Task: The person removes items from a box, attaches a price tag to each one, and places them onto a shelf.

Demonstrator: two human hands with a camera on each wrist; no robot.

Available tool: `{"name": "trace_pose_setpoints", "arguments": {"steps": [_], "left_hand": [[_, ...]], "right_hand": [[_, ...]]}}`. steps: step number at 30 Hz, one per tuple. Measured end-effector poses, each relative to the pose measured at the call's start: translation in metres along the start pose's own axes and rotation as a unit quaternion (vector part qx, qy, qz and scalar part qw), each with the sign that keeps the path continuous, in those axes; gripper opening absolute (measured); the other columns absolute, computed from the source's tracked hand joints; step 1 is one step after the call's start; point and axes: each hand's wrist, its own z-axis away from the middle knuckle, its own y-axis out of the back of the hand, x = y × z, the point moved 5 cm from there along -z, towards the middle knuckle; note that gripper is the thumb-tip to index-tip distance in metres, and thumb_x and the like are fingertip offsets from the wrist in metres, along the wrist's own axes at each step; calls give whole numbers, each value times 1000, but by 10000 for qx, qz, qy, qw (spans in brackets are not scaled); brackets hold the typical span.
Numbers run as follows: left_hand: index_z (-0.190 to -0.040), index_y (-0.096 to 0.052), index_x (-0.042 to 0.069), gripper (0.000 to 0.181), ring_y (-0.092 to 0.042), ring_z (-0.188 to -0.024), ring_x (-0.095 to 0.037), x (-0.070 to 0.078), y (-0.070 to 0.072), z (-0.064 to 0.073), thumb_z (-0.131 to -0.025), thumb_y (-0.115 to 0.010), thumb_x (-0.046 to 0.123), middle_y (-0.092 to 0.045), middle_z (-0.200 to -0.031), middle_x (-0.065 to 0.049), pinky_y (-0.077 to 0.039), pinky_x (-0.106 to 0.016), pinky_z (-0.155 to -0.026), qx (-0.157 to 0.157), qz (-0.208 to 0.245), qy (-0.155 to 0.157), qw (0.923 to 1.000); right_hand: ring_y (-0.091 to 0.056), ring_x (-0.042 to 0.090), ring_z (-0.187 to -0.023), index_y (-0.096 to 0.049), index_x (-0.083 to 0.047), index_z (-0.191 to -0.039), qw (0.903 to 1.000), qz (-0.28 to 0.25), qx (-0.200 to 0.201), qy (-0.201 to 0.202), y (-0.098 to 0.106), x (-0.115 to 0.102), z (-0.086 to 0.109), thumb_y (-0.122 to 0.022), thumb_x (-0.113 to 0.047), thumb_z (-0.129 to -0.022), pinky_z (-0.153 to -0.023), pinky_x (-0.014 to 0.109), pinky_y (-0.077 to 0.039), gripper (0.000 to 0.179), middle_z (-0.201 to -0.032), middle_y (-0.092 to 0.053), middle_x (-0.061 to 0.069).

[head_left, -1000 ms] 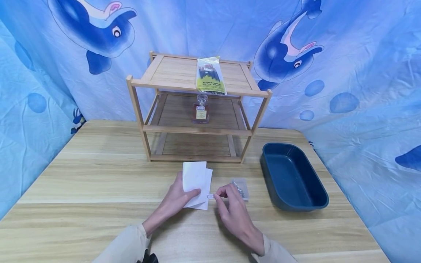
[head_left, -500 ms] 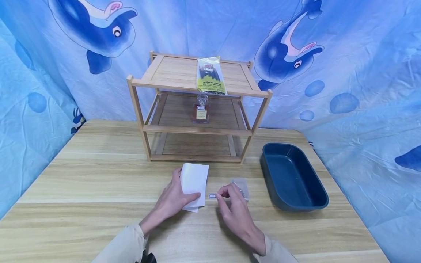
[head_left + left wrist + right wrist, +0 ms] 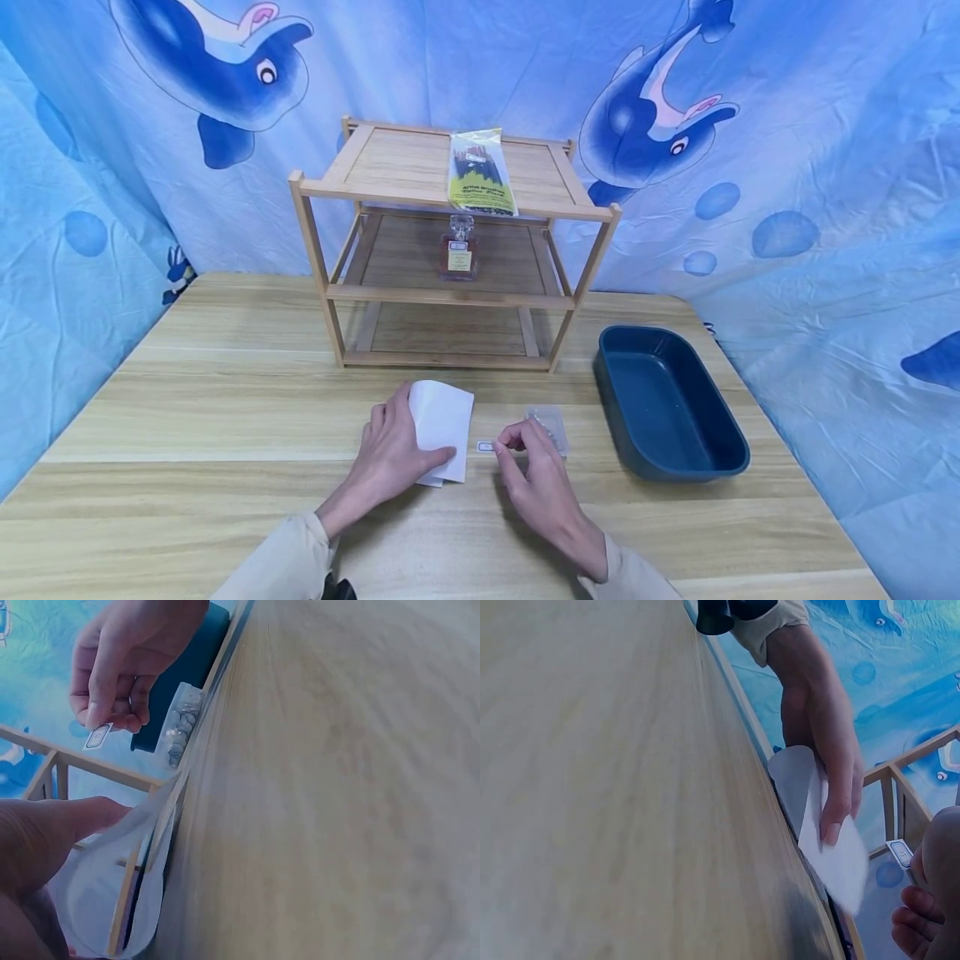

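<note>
My left hand [image 3: 390, 457] holds a folded white sheet of paper [image 3: 442, 425] between thumb and fingers, low over the table. In the left wrist view the paper [image 3: 112, 892] bends into an open loop beside the thumb. My right hand [image 3: 538, 483] pinches a small white label with a dark printed border [image 3: 486, 447] between thumb and forefinger, just right of the paper and apart from it. The label [image 3: 900, 853] also shows at the fingertips in the right wrist view. Partly behind the right hand lies a small clear packet [image 3: 553, 425] with silvery pieces in it [image 3: 180, 727].
Behind the hands stands a wooden three-tier rack [image 3: 450, 297]. A brush packet [image 3: 482, 175] lies on its top shelf, and a labelled perfume bottle [image 3: 458, 250] stands on the middle one. A dark blue tub [image 3: 611, 400] sits on the right of the wooden table [image 3: 225, 400].
The left hand has shifted slightly left and turned, and the paper's two flaps have come closer together. My right hand has edged slightly right with the label.
</note>
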Motion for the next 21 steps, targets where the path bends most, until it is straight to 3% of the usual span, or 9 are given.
{"name": "trace_pose_setpoints", "arguments": {"steps": [14,21], "left_hand": [[-159,-16,-7,114,-24,-145,-54,2,-1,2,-81,-85,39,-18,-163,-35,-27,-69,-115,-246,-47,-93,9996],[-159,-15,-7,110,-20,-147,-54,3,1,3,-86,-81,41,-14,-164,-34,-23,-69,-116,-286,28,-144,9995]], "right_hand": [[-58,12,-92,-63,-11,-96,9994,-28,-151,-308,2,3,-1,-69,0,-94,-83,32,-55,14,-98,-59,-5],[-57,12,-92,-64,-10,-95,9995,-90,-111,-273,4,4,-1,-69,-2,-94,-83,32,-54,9,-97,-59,-5]]}}
